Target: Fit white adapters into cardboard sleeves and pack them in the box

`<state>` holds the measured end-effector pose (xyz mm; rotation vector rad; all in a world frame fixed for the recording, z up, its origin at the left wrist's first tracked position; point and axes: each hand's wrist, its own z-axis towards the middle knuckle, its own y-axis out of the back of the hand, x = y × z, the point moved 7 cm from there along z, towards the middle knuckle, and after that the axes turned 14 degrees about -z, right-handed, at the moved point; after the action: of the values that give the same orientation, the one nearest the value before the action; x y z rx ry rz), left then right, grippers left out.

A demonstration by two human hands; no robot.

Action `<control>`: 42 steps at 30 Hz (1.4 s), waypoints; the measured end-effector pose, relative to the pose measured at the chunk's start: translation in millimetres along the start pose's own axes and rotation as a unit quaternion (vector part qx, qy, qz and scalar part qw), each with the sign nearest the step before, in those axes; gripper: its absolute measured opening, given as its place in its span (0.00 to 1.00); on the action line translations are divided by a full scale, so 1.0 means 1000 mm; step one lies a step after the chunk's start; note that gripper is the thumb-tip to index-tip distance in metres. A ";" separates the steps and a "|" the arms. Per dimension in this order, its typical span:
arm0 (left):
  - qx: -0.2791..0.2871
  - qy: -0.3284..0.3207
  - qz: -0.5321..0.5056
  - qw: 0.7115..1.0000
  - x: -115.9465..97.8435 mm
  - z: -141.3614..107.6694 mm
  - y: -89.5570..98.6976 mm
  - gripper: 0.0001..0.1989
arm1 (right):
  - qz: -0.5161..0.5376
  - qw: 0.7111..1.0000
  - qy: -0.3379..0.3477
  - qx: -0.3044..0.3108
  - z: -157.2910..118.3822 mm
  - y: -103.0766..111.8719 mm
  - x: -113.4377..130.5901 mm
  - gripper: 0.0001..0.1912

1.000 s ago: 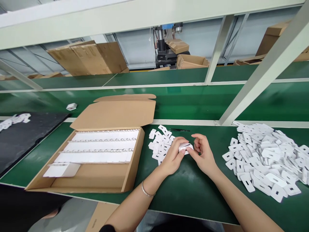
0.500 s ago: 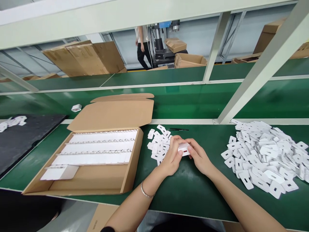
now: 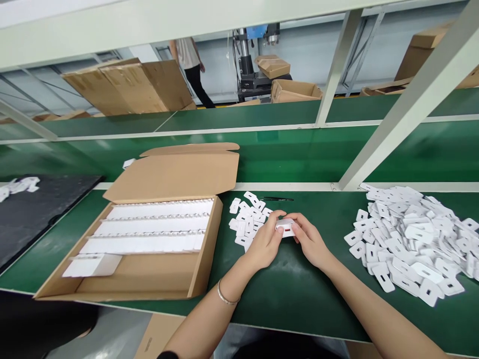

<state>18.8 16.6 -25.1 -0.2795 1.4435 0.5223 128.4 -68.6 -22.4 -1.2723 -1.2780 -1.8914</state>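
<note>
Between both hands is a small white USB charger (image 3: 285,228), its red port slot facing me. My left hand (image 3: 266,242) grips its left end, thumb on the front face. My right hand (image 3: 310,242) holds the other end with thumb and fingers. Just beyond my left hand lies a small heap of flat white plates (image 3: 245,222) with slots. A far bigger pile of similar white plates (image 3: 411,244) spreads out on the right. Left of my hands stands an open cardboard box (image 3: 149,276), holding rows of white pieces (image 3: 149,227) and a short white row (image 3: 93,265) in front.
Black tweezers (image 3: 277,199) lie behind the small heap. A slanted white post (image 3: 396,104) rises at the right. On the left are a black mat (image 3: 45,214) and a white block (image 3: 128,163) partly behind the box lid. A person (image 3: 191,62) is beyond the bench.
The charger has turned slightly so its red slot shows more squarely. My fingers have shifted a little around it. The person in the background has moved left. The white block is now partly hidden by the lid.
</note>
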 end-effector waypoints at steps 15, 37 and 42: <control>0.023 -0.116 -0.043 0.992 -0.016 0.000 -0.007 0.20 | 0.004 1.000 0.000 0.009 -0.001 0.006 0.007 0.25; 0.026 -0.179 -0.012 0.983 -0.026 -0.002 -0.003 0.25 | 0.013 0.999 0.040 -0.004 -0.007 0.000 0.007 0.19; 0.013 -0.192 0.010 0.981 -0.028 -0.002 -0.002 0.24 | 0.030 0.999 0.041 -0.008 -0.007 -0.001 0.011 0.20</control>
<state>17.3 9.1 1.8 -0.1328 1.0779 0.5411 120.2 -73.8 -13.5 -1.2153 -1.1723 -1.8956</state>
